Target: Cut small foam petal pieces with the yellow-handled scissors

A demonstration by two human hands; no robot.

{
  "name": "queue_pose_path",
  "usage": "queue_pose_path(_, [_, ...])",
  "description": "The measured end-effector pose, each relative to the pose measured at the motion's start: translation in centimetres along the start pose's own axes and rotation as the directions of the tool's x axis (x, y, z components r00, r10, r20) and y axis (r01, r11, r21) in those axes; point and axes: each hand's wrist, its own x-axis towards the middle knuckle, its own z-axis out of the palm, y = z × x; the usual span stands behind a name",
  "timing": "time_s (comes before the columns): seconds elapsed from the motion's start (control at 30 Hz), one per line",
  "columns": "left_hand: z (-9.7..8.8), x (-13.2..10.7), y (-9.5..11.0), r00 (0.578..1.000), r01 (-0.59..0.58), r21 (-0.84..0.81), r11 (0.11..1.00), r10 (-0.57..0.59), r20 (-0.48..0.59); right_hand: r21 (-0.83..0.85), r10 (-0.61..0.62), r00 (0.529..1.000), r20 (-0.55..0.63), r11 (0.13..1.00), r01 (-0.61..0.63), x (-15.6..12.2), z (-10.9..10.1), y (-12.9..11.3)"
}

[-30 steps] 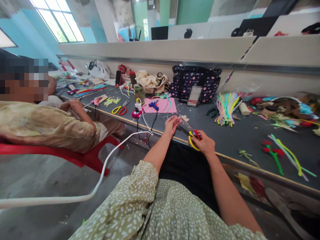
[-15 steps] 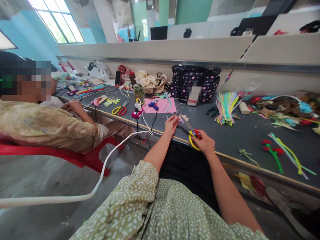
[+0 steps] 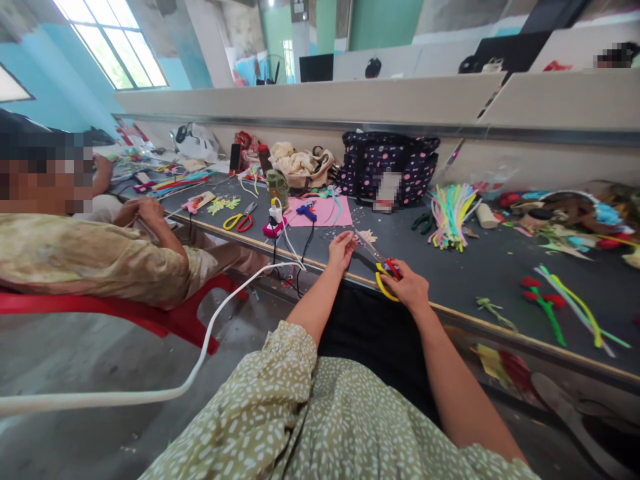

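Note:
My right hand point(image 3: 411, 285) is closed round the red and yellow handles of a pair of scissors point(image 3: 379, 259). The blades point up and left, their tips close to the fingers of my left hand point(image 3: 342, 249). Those left fingers are pinched together over the table's front edge; what sits between them is too small to make out. Just beyond the blades lies a small heap of pale cut bits point(image 3: 369, 236) on the dark tabletop. A blue glue gun point(image 3: 307, 213) rests on a pink sheet point(image 3: 330, 217) behind my left hand.
A white cable point(image 3: 210, 333) crosses in front at left to a plug strip point(image 3: 273, 228). Other scissors point(image 3: 240, 219) lie left. A patterned bag point(image 3: 390, 163) and a bundle of fuzzy stems point(image 3: 453, 217) stand behind. At left sits a person point(image 3: 95, 260). Red-tipped green stems point(image 3: 550, 310) lie right.
My right hand and the scissors have shifted very slightly left, with the tips nearer my left fingers. The person at left has moved their head and hands a little.

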Motion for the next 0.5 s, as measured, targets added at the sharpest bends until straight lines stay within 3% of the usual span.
queue_pose_path(0.5, [-0.26,0.3,-0.15,1.0,-0.011,0.067,0.998,0.01,0.022,-0.107,-0.029,0.999,0.039,0.994,0.033,-0.21,-0.56,-0.77])
